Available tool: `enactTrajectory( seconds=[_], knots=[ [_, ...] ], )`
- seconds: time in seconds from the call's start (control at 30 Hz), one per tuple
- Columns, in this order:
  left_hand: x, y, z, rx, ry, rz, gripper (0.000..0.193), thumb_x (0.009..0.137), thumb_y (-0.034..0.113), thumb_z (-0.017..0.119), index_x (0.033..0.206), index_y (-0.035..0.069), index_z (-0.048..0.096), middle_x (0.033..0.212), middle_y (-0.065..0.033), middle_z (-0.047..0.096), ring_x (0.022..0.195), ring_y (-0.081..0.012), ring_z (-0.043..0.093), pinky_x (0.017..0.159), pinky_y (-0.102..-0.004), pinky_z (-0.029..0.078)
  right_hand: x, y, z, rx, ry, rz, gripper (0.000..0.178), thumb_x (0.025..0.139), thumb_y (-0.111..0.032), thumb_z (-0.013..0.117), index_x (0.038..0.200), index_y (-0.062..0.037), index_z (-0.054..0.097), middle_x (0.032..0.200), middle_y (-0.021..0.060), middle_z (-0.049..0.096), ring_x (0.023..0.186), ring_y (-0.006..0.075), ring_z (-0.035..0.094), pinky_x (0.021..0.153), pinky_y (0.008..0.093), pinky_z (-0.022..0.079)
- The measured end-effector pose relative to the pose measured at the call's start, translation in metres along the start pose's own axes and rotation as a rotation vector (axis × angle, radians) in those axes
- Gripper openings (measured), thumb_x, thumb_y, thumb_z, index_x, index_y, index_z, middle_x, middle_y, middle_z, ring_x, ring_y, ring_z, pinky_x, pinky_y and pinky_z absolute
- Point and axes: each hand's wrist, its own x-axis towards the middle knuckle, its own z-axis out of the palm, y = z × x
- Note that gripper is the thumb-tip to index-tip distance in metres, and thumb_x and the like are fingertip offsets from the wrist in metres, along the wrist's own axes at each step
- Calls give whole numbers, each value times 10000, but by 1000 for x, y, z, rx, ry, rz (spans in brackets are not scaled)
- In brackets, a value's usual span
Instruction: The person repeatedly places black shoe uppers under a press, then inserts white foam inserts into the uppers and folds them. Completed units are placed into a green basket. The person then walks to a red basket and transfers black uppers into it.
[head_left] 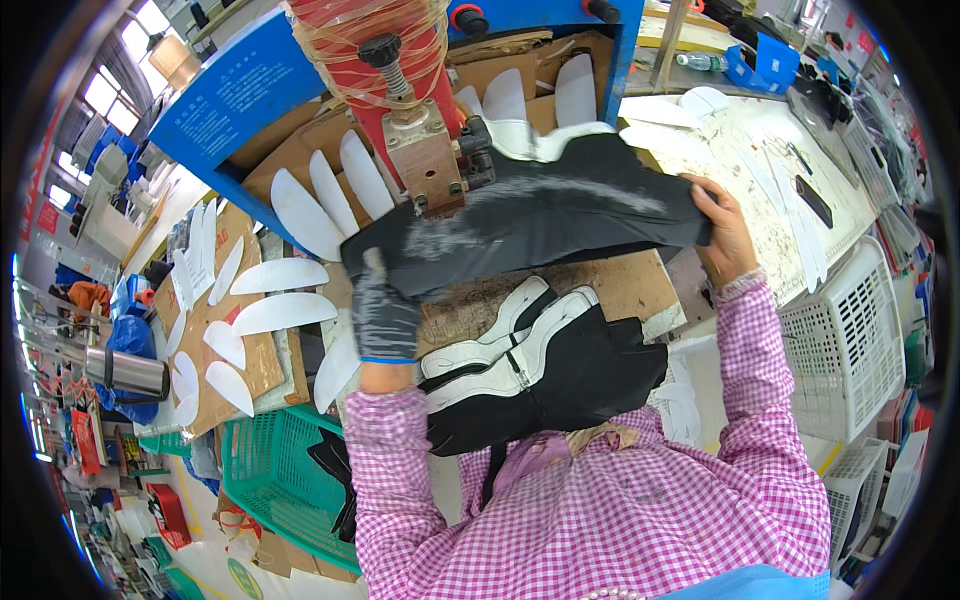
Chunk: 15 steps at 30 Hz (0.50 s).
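A long black sheet of material (550, 222) with whitish smears is stretched between my hands, under the metal head (428, 165) of a red machine arm. My left hand (386, 315), in a grey glove with a blue cuff, is closed on its left end, thumb on top. My bare right hand (728, 235) pinches the right end, fingers curled over the edge. Part of a white-edged piece (520, 138) shows behind the sheet. Nearer to me lies a stack of black pieces with white curved borders (585, 375), at the front edge of the worn work board (630, 285).
The machine's blue housing (235, 130) surrounds cardboard slots with white curved inserts (365, 175). More white inserts (285, 315) lie on cardboard at left. A green basket (275, 480) stands lower left, a white basket (840, 335) at right. Scissors (800, 158) and a black phone-like object (814, 202) lie on the right table.
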Motion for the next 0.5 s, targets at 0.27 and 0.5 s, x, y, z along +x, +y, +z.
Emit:
enactTrajectory(
  seconds=[0.27, 0.5],
  knots=[
    [-3, 54, -54, -119, 10, -10, 597, 900, 450, 547, 1301, 23, 434, 1248, -194, 545, 1094, -351, 573, 841, -500, 534, 44, 35, 73, 120, -310, -10, 281, 878, -90, 616, 1141, 8, 595, 1040, 113, 634, 884, 155, 636, 777, 263, 553],
    [-14, -8, -2, 222, 43, -16, 525, 880, 370, 628, 1240, 14, 490, 1118, -113, 588, 980, -232, 578, 848, -351, 507, 11, 0, -5, 44, 23, -74, 233, 904, -89, 574, 1110, 19, 599, 1040, 133, 640, 894, 175, 645, 775, 279, 556]
  ],
)
